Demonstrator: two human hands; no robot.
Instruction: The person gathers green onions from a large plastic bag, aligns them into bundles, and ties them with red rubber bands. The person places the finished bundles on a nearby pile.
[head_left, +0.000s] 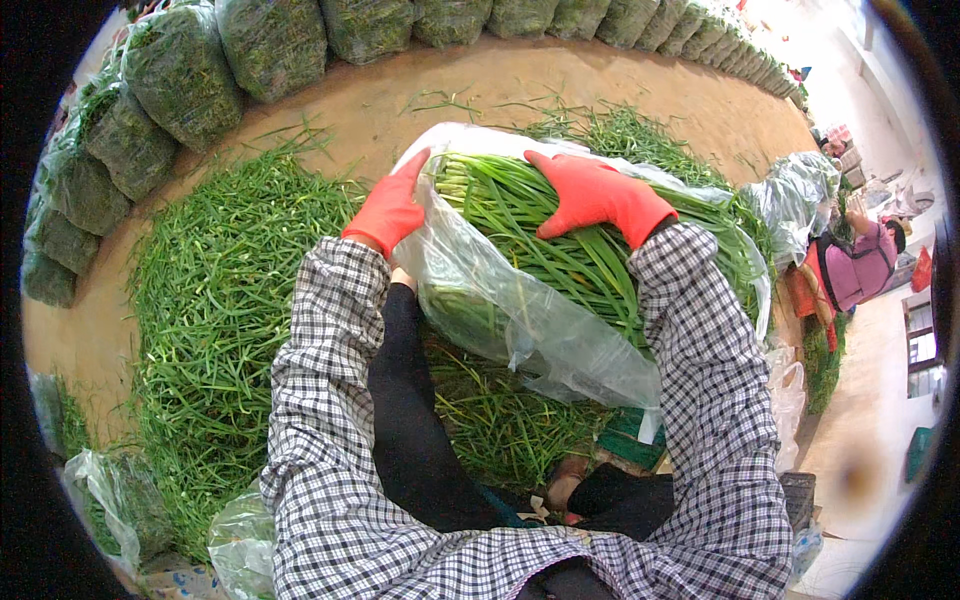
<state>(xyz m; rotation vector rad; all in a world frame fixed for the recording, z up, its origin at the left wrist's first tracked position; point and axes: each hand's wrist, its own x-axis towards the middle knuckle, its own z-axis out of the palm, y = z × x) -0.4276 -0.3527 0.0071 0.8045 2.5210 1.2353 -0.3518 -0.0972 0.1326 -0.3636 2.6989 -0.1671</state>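
Observation:
A clear plastic bag (480, 259) lies in front of me, its mouth turned back around a thick bundle of long green leaves, like garlic chives (517, 202). At the bundle's pale stem end, my left hand (388, 204) in a red glove grips the bag's edge. My right hand (604, 196), gloved in red too, rests on top of the leaves with thumb and fingers spread. Some of its fingertips reach the far edge of the bag. The bag's underside and the lower leaves are hidden.
A broad heap of loose green leaves (217, 322) covers the floor at left. More trimmings (517, 427) lie between my legs. Filled bags (184, 75) line the far side. At right, a person (855, 262) sits beside a bulging plastic bag (795, 199).

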